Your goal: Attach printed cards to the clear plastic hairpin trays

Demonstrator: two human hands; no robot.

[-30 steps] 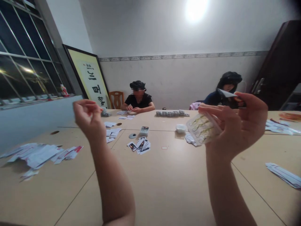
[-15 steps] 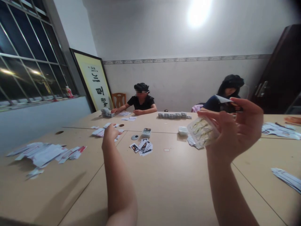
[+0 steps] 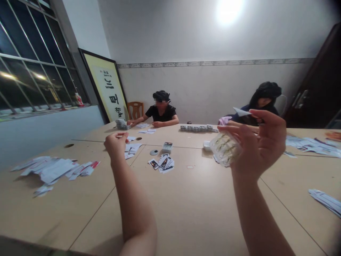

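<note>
My right hand (image 3: 255, 145) is raised at the right, its fingers closed on a clear plastic case (image 3: 225, 147) with several yellowish, hook-shaped pieces inside. A folded white paper slip (image 3: 242, 112) sticks out from the fingertips of the same hand. At the left, my left hand (image 3: 115, 143) is raised above the table with fingers pinched together; whatever may be between them is too small to make out. Behind it lie white paper slips (image 3: 132, 149). Between my hands, dark printed cards (image 3: 165, 163) lie spread beside a small stack of cases (image 3: 167, 147).
A large pile of papers (image 3: 54, 170) covers the left of the table (image 3: 186, 213). More papers lie at the right (image 3: 310, 145) and right edge (image 3: 325, 201). Two people sit across the table, one near a row of stacked cases (image 3: 198, 128). A round grey disc (image 3: 153, 152) lies mid-table.
My left hand has drawn back and left from the paper slips, its fingers now pinched. My right hand, with the case and folded slip, has shifted slightly left. The view has tilted a little.
</note>
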